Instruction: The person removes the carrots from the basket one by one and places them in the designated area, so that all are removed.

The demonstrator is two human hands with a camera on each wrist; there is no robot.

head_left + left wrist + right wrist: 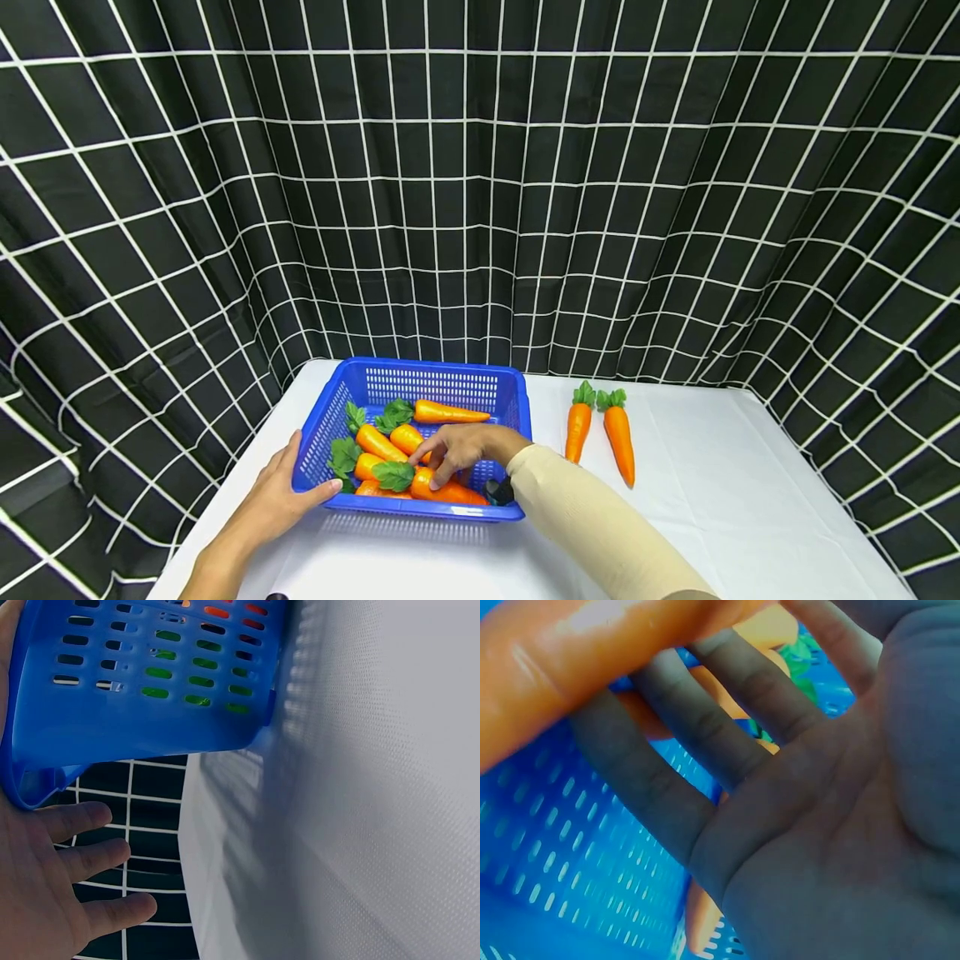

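Right hand point(468, 444) is touching a carrot point(461, 494) inside the basket point(420, 505), maybe picking it;
left hand point(281, 496) is touching the basket, fingers straight; can't tell if right is gripping; lifting probably needs pinching.

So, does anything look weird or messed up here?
Just one thing: two carrots lie on the table, outside the basket, while the others are inside it. Nothing looks spilled or broken.

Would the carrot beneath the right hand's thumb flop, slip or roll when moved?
The carrot looks stiff, its body straight and tapered. Its glossy surface may be slippery. Being rounded, it could roll, though the leafy top might hinder that.
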